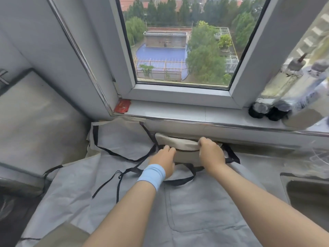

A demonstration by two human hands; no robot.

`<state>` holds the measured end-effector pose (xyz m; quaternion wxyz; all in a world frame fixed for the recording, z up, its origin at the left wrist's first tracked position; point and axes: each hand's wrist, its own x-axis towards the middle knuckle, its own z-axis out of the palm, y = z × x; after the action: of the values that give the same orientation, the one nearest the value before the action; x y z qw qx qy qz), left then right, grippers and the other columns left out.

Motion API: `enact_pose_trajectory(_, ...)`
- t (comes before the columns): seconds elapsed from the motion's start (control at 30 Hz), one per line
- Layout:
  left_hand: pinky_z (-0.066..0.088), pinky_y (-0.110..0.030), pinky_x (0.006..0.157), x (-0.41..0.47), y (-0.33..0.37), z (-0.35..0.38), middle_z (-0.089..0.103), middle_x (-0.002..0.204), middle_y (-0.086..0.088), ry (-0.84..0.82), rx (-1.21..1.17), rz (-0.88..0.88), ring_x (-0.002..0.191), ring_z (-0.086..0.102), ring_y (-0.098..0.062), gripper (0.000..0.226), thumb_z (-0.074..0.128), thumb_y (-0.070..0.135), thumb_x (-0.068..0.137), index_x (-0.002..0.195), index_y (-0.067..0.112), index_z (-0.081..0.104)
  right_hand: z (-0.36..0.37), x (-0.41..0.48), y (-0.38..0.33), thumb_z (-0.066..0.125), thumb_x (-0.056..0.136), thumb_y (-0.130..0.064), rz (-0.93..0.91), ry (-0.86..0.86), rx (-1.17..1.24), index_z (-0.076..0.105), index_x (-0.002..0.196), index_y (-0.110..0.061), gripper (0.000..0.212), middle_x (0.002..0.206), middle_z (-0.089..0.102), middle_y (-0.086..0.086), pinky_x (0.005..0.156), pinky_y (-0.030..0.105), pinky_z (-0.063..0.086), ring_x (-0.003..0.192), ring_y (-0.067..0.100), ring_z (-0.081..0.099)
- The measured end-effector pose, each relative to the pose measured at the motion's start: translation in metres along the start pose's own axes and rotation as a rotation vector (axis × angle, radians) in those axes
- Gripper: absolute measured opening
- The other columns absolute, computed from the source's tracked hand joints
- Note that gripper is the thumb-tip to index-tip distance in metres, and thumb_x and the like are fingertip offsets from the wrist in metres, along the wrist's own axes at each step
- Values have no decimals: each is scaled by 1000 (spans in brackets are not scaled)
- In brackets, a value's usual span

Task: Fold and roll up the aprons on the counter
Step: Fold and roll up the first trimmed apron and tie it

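Beige apron [185, 148] folded into a compact bundle against the windowsill, grey aprons [195, 207] spread flat beneath, black straps trailing

Single head-worn view, looking forward and down, close over the counter [263, 157], facing the window [181, 41]

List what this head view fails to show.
Head view:
- beige apron: middle hidden under left hand and right hand.
- left hand's grip: fingers hidden by its own back.
- sink: cut by right edge.
- bottles: blurred, labels unreadable.
- red packet: print too small.
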<state>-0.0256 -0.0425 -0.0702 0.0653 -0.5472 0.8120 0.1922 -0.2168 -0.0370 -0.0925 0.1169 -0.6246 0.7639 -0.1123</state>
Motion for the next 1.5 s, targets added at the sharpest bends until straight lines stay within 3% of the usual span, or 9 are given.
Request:
enact_pose_trajectory(0.2,46,-37,85,-34,-7,39,48,125,-2,-271,7,-1,109,52,-26,23,47,26,93,114,21,55,6,-23,1,54,80,9,-103,163,105,49,134,-11,58,149,36,15,90,43,51,116,37,53)
enact_pose_trajectory(0.43,40,-43,101,-75,-43,88,-7,158,0,-264,122,73,139,17,-32,90,71,57,68,141,28,29,70,-123,-24,49,71,-13,-426,-198,-90,64,91,-15,25,94,57,5,59,36,42,80,35,60)
enact_pose_trajectory(0.5,30,-43,111,-79,-56,92,-24,158,-3,-297,202,134,146,-1,-35,106,77,51,67,150,33,14,83,-138,-32,40,75,-32,-387,-330,-105,63,114,-18,47,121,58,12,83,43,49,109,37,58)
enact_pose_trajectory(0.6,19,-44,118,-73,-81,88,-31,156,-6,-285,246,111,148,-10,-35,111,77,48,70,153,35,4,95,-152,-52,41,82,-46,-303,-498,-183,27,153,-30,73,164,11,13,116,52,19,149,32,13)
enact_pose_trajectory(0.83,22,-48,114,-95,-130,69,-12,161,-4,-148,253,-32,148,1,-27,80,65,48,80,146,32,24,115,-147,-89,40,96,-52,-237,-532,-324,-3,157,-32,77,162,-20,11,118,57,2,150,29,-18)
enact_pose_trajectory(1.07,39,-33,103,-144,-148,78,16,149,-10,-67,-108,-543,132,32,-28,72,62,25,87,144,15,20,112,-193,-117,28,80,-35,-262,-463,-274,45,138,-17,63,155,34,18,93,54,44,139,39,38)
enact_pose_trajectory(1.2,42,-39,101,-153,-152,77,29,144,-16,-95,-272,-737,131,38,-31,77,66,29,86,143,8,20,126,-220,-114,36,75,-46,-215,-521,-270,44,141,-16,73,152,40,15,85,56,48,135,39,44)
enact_pose_trajectory(1.37,46,-35,91,-159,-155,58,58,127,-15,-24,-456,-648,118,56,-32,67,72,49,80,123,3,48,130,-219,-113,15,88,-53,-231,-574,-296,-3,157,-22,78,164,-14,4,116,55,11,152,27,-8)
enact_pose_trajectory(1.5,48,-31,84,-181,-154,44,61,119,-8,-144,-574,-540,103,60,-27,56,75,40,77,118,11,51,123,-216,-117,39,94,-42,-233,-481,-300,14,156,-15,72,164,6,10,112,56,21,150,31,8)
